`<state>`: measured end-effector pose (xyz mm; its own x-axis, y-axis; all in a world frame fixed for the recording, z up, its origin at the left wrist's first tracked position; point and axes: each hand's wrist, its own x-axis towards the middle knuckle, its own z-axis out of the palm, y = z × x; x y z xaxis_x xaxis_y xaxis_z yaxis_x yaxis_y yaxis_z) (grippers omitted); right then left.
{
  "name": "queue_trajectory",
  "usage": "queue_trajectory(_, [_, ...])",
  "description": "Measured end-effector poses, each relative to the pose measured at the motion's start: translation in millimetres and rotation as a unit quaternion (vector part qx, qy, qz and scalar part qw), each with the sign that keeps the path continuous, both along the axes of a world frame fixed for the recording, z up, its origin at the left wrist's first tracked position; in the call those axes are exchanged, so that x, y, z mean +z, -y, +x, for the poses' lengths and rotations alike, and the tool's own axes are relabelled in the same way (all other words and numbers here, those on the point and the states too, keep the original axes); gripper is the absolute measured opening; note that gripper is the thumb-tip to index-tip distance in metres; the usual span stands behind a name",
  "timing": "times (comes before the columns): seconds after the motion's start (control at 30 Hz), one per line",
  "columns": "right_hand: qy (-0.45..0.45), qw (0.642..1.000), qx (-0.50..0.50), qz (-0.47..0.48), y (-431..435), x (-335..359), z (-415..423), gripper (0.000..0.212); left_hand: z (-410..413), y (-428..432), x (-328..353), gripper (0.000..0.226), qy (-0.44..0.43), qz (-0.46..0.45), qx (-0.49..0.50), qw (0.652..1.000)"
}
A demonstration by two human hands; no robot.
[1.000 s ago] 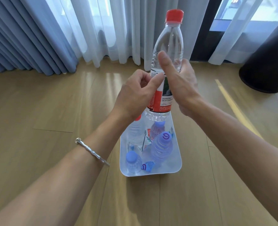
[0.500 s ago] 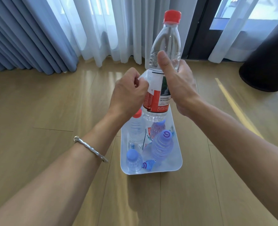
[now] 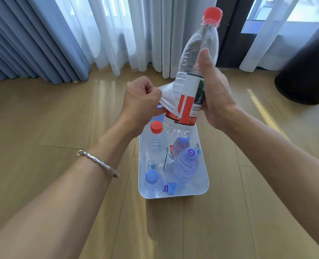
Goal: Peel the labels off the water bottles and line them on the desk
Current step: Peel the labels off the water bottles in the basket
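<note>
My right hand grips a clear water bottle with a red cap, held in the air and tilted to the right. Its red and white label is partly peeled. My left hand pinches the loose white flap of the label and holds it out to the left of the bottle. Below stands a white tray on the wooden surface. In it stand a bare red-capped bottle, a purple-capped bottle, a small blue-capped bottle and one more behind.
Loose peeled labels and a blue scrap lie in the tray. A black round bin stands at the right. Blue and white curtains hang at the far edge of the wooden surface.
My left hand has pulled the label flap away to the left, so more of it is off the bottle. The bottle has tilted to the right in my right hand.
</note>
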<state>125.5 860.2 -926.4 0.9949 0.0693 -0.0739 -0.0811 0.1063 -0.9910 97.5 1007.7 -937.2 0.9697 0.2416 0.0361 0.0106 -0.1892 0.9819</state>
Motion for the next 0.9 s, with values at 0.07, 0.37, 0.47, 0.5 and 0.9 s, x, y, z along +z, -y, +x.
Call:
queue_trajectory(0.07, [-0.001,1.000,0.011,0.002,1,2,-1,0.087,0,-2,-4,0.036,-0.015,-0.035,0.002,0.999])
queue_trajectory(0.37, [0.018,0.999,-0.015,0.032,1,4,6,0.097,-4,2,-6,0.035,-0.090,-0.155,-0.068,0.981])
queue_trajectory(0.47, [0.029,0.999,-0.031,0.015,1,2,6,0.099,-6,5,-7,0.054,-0.121,-0.185,-0.117,0.968])
queue_trajectory(0.5, [0.029,0.999,-0.036,0.011,2,1,7,0.095,-6,5,-8,0.057,-0.125,-0.192,-0.127,0.965])
queue_trajectory(0.9, [0.030,0.997,-0.064,0.003,2,0,5,0.084,-5,16,-5,0.013,0.010,-0.031,-0.124,0.992])
